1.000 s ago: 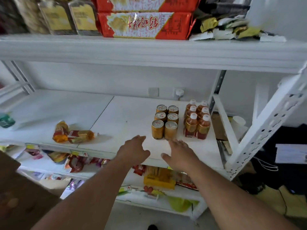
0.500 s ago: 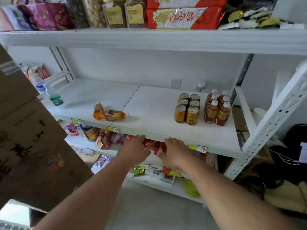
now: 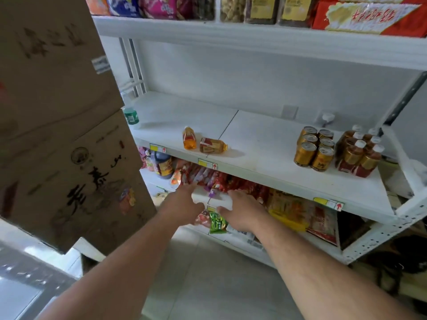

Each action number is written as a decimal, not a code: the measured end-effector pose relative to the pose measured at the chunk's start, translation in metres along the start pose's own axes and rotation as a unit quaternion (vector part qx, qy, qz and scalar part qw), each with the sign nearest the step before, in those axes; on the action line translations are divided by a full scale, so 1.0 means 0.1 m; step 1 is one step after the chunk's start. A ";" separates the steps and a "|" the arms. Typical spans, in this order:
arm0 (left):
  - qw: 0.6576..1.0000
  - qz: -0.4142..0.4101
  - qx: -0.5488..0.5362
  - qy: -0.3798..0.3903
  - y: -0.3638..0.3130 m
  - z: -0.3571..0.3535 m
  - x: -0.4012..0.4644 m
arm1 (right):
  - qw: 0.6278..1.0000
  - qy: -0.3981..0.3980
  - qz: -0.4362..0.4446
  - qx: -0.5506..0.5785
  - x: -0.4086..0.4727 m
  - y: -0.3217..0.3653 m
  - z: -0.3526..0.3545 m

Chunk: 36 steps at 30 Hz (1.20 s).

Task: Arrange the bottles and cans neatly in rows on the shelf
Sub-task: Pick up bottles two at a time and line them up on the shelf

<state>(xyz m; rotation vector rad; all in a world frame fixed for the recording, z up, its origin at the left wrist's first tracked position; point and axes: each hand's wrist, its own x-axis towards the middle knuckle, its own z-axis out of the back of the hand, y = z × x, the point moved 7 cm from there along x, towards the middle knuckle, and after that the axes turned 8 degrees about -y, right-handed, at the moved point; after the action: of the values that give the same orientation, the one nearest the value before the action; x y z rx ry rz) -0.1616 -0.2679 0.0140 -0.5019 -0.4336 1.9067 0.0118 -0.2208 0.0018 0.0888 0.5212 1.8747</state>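
Lying on their sides at the centre of the frame, two small bottles of amber drink, one (image 3: 190, 141) pointing away and the other (image 3: 213, 145) pointing right, wait near the front edge of the white middle shelf (image 3: 265, 144). Right of centre, the work is already tidy: six gold cans (image 3: 314, 149) stand in two files, and just beside them a block of upright white-capped bottles (image 3: 358, 150) fills the shelf's right end. A green-labelled bottle (image 3: 131, 114) stands alone at the left end, half hidden by stacked cardboard boxes (image 3: 60, 116) that take up the left of the frame.

Both hands hover below the shelf's lip, in front of the snack packets on the tier beneath. The left hand (image 3: 184, 207) is empty, its fingers loosely spread. The right hand (image 3: 242, 212) is likewise empty, palm down with fingers relaxed and apart. Neither touches any bottle or can.

My reading is that this is a pause between placements, with the two toppled bottles as the likely next job. That would call for raising a hand over the shelf edge, closing it round one bottle's body, standing it cap-up and sliding it right to join the bottle block, keeping clear of the cans. The lone green bottle at far left may need gathering afterwards.
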 end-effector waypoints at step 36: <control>0.999 0.035 -0.013 0.013 0.17 0.28 3.12 | 0.963 0.026 -0.176 0.200 2.85 0.17 0.08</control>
<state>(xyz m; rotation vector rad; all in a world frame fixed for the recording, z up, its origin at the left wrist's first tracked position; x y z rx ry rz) -0.2968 0.0139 -0.0160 -0.5645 -0.4295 1.9614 -0.1048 0.0372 -0.0382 0.2010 0.8891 1.4092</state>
